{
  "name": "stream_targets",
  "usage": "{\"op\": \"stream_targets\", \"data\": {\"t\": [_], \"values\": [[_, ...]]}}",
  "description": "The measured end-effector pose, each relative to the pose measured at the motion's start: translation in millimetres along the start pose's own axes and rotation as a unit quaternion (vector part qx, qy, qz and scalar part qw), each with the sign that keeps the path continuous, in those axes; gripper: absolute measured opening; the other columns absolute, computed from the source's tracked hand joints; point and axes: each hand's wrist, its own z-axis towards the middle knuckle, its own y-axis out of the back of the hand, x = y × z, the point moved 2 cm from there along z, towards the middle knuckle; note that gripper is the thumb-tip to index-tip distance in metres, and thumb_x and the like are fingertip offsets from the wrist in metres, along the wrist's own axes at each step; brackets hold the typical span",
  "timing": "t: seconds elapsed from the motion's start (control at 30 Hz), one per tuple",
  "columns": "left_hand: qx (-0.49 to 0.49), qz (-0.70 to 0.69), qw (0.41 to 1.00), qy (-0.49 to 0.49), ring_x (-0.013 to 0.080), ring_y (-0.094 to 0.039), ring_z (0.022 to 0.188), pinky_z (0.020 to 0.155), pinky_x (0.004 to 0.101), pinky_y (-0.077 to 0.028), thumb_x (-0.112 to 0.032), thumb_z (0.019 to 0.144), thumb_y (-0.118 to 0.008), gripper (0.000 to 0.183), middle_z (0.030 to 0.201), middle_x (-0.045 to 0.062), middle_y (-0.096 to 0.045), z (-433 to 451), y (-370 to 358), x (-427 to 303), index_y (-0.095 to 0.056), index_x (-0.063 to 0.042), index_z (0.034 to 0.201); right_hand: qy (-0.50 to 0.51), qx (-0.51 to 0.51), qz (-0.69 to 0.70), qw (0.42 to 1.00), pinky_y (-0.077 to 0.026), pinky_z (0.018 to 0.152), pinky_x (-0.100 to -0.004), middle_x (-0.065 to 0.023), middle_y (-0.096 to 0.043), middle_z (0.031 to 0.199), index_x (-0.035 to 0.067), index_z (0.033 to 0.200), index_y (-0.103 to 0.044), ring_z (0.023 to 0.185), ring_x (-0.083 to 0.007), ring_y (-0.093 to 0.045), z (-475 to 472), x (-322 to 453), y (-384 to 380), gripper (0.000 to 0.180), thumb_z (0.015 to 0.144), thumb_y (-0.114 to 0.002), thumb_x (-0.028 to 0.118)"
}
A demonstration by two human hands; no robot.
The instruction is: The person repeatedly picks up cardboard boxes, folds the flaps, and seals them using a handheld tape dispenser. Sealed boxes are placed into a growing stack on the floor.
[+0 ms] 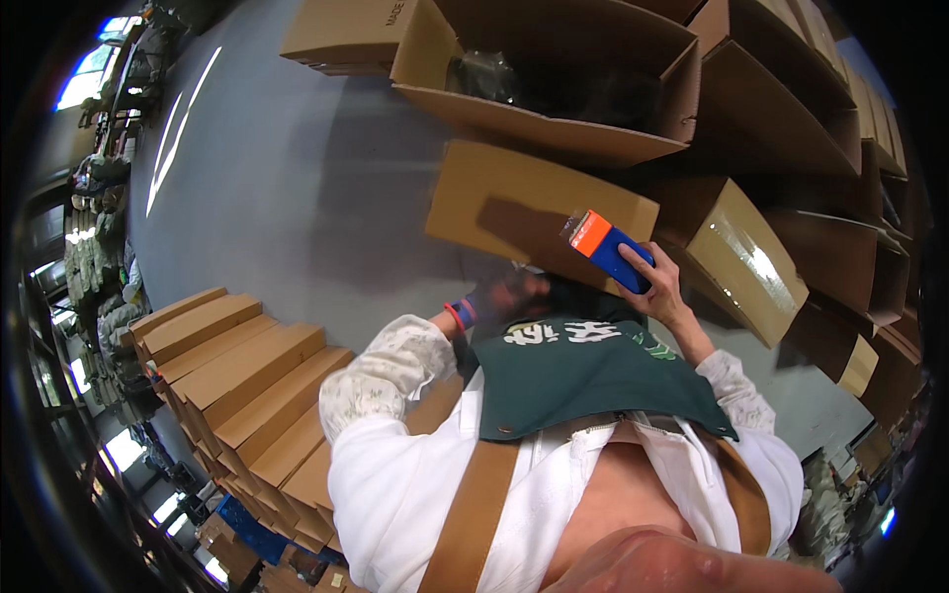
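My right hand (652, 285) grips a blue and orange hand-held tool (612, 250), which looks like a packing tape dispenser. A bit of clear film shows at its orange end. The tool is above the near edge of a cardboard box (511, 181) and casts a shadow there. My left hand (511, 293), in a dark glove with reddish patches, is motion-blurred low in front of the dark green apron (593, 385). Whether its fingers hold anything is hidden by the blur. A red and blue band (461, 314) circles the left wrist.
An open cardboard carton (534, 122) with clear plastic inside stands beyond the box. More open cartons (823, 252) crowd the right, near a tape-sealed box (749, 263). Flattened cardboard boxes (252, 370) are stacked at left on the grey floor (259, 185).
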Motion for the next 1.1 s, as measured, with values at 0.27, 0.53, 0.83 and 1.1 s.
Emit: {"op": "stream_targets", "data": {"t": [0.27, 0.53, 0.83, 1.1], "values": [[-0.399, -0.526, 0.75, 0.032, 0.0226, -0.067, 0.1, 0.092, 0.0351, -0.055, -0.01, 0.093, -0.066, 0.017, 0.105, 0.011, -0.07, 66, -24, 58, -0.068, 0.0, 0.107, 0.043, 0.123, -0.017, 0.991, -0.056, 0.079, -0.0438, -0.0194, -0.063, 0.11, 0.02, 0.137, -0.06, 0.092, -0.0379, -0.065, 35, 14, -13, 0.081, 0.06, -0.083, 0.008], [-0.519, -0.467, 0.71, -0.088, 0.0198, -0.067, 0.09, 0.082, 0.0316, -0.056, -0.016, 0.089, -0.069, 0.013, 0.097, 0.007, -0.071, -20, 118, 114, -0.067, -0.005, 0.095, -0.013, 0.15, -0.058, 0.987, -0.057, 0.07, -0.0446, -0.0169, -0.064, 0.1, 0.021, 0.137, -0.06, 0.082, -0.0368, -0.066, 70, 23, -17, 0.073, 0.067, -0.082, 0.016], [-0.591, -0.097, 0.746, 0.291, 0.0168, -0.066, 0.097, 0.085, 0.0305, -0.052, -0.02, 0.092, -0.072, 0.029, 0.107, 0.007, -0.071, -24, 162, 257, -0.067, -0.002, 0.114, -0.057, 0.22, -0.142, 0.963, -0.056, 0.065, -0.0469, -0.019, -0.063, 0.088, 0.021, 0.124, -0.069, 0.073, -0.0382, -0.067, 159, 54, -96, 0.055, 0.071, -0.077, 0.03], [-0.461, 0.158, 0.816, 0.311, 0.0356, -0.068, 0.103, 0.092, 0.0417, -0.052, -0.056, 0.094, -0.056, 0.054, 0.112, 0.014, -0.072, -27, 274, 124, -0.069, -0.012, 0.123, -0.075, 0.167, -0.136, 0.974, -0.056, 0.064, -0.0463, -0.0206, -0.065, 0.087, 0.02, 0.128, -0.067, 0.072, -0.0385, -0.068, 198, 82, -155, 0.055, 0.075, -0.078, 0.03]]}}
